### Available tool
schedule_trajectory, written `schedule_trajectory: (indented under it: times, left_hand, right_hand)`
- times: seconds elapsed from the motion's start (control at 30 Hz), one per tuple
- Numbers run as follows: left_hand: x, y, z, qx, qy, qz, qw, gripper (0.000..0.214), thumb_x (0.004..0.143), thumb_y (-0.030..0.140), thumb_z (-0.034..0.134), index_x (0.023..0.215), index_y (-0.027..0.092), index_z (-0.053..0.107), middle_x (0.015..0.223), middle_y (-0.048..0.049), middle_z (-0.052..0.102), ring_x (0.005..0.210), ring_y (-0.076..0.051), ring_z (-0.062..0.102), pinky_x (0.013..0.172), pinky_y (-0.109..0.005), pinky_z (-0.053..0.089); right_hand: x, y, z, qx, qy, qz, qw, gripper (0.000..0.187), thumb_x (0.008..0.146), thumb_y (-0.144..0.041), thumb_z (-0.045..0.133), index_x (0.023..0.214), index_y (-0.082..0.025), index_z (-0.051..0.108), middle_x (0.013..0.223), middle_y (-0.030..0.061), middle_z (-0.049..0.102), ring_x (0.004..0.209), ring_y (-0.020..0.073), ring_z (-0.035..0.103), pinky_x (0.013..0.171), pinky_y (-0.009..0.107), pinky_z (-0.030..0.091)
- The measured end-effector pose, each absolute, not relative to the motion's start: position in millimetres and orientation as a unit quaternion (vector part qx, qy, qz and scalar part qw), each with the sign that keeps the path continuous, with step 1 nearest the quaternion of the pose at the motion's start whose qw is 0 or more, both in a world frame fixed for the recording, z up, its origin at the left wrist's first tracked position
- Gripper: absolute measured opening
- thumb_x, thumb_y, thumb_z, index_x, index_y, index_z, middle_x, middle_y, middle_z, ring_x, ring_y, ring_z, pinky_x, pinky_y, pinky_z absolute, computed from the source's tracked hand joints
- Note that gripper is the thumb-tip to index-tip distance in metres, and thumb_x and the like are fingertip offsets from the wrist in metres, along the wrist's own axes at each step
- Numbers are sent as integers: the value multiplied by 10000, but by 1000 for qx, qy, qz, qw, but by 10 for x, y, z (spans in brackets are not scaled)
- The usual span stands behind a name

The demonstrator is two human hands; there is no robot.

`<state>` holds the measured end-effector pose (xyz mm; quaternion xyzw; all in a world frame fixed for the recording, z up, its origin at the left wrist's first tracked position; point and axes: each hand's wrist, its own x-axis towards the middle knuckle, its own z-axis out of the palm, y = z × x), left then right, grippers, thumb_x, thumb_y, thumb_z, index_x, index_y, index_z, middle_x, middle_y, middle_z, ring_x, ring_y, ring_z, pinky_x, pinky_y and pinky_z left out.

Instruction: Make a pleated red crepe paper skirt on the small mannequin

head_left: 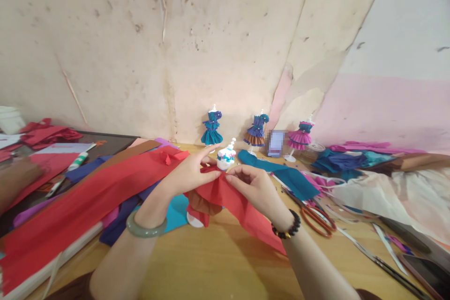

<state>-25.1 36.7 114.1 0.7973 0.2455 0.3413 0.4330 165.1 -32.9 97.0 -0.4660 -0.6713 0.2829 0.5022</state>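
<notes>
Over the table (225,262), red paper (225,194) gathered into folds around a small stand's base (194,219), not yet a finished dress. Pinched at the top edge by both: left hand (190,173) and right hand (251,185), grip closed tight on it. Behind, three little dressed mannequins (212,127); scissors (316,218) lying nearby.

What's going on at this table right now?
A person is gathering red crepe paper with both hands: the left hand and right hand pinch it around a small mannequin. Three dressed mini mannequins stand by the wall. Orange-handled scissors lie to the right.
</notes>
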Motion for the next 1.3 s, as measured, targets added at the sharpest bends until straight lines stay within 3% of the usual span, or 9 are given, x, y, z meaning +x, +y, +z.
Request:
schedule_trajectory:
  times: [0.57,1.0,1.3]
  left_hand:
    - [-248,391,1112,798,250,341,430,677,839,226,655,1471,283,419,1121,-46,710,1056,-220,666,929,-384,538]
    - [-221,377,1107,796,263,343,423,683,818,211,655,1465,272,444,1068,-40,713,1011,-209,666,904,-373,542]
    - [-223,371,1112,803,246,339,425,677,840,217,656,1474,280,428,1168,-53,715,1127,-226,660,1011,-406,506]
  right_hand:
    - [1641,-330,960,-457,-693,274,487,180,868,-330,599,877,-183,701,889,62,746,800,202,661,732,320,501]
    - [1594,-323,927,-484,-673,231,509,130,856,-284,616,791,-199,690,789,27,741,717,175,653,645,284,477]
    - [1597,-312,904,-499,-662,217,515,126,842,-268,629,754,-196,685,735,13,730,665,159,639,599,260,452]
